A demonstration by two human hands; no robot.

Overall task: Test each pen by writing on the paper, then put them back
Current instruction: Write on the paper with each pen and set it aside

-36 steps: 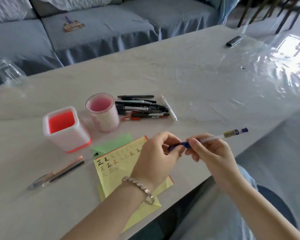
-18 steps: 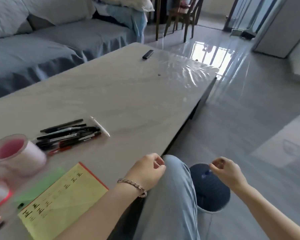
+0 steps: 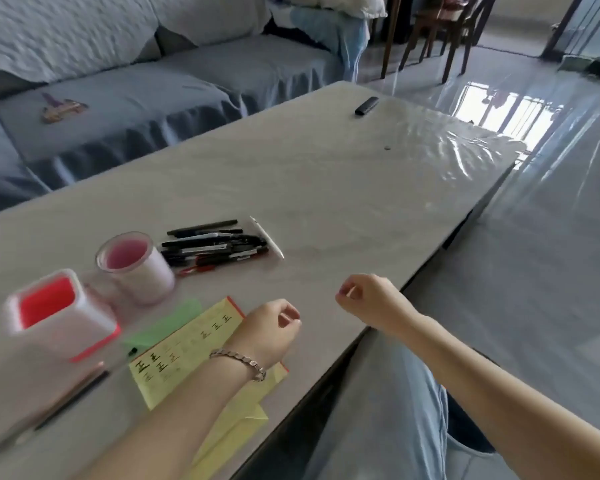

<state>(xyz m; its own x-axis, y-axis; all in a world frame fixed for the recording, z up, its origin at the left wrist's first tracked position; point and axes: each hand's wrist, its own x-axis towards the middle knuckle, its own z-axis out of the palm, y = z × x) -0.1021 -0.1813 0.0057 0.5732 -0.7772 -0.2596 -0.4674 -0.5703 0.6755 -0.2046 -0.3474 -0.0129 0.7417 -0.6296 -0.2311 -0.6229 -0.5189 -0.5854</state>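
Currently both hands hover over the near edge of the table [image 3: 326, 181]: left hand [image 3: 272, 325] above the right corner of the yellow paper [image 3: 184, 356], right hand [image 3: 369, 301] just to its right, each with fingers curled to the thumb and enclosing nothing visible. Pile of dark pens [image 3: 219, 245] lies flat on the table right of the round pink cup [image 3: 136, 268], a white pen [image 3: 267, 237] angled along its right side. Square red holder [image 3: 59, 313] stands left of the cup; two more pens [image 3: 59, 407] lie at lower left, blurred.
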